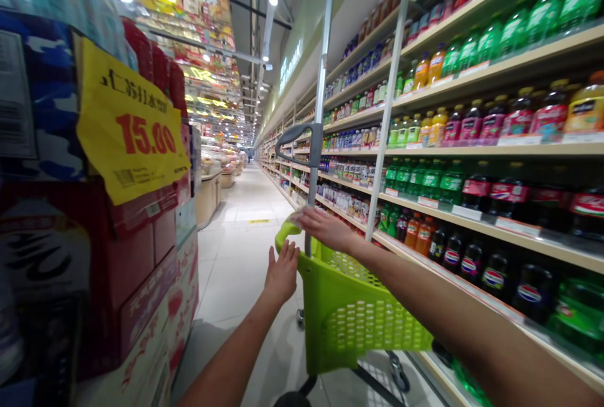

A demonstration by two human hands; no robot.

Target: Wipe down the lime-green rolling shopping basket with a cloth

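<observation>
Aisle: pale tiled supermarket floor (pixel 231 275) runs ahead of you, with long wood-edged drink shelves (pixel 425 151) on your right.
Bright green perforated plastic shopping cart (pixel 368 325): stands in front of you, beside the shelves.
Left grip (pixel 282 272): yours is spread, fingertips at the cart's curved rim (pixel 282 234).
Right grip (pixel 323 228): your fingers extend over the rim, near a small pale scrap (pixel 296 216); whether pinched, you cannot tell.
Yellow paper price sign (pixel 132 130): hangs at your left, reading 15.00.

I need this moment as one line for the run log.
right hand: over unidentified pale item, at green cart | left hand: open, near cart rim, contact unclear | drink shelves: right side
</observation>
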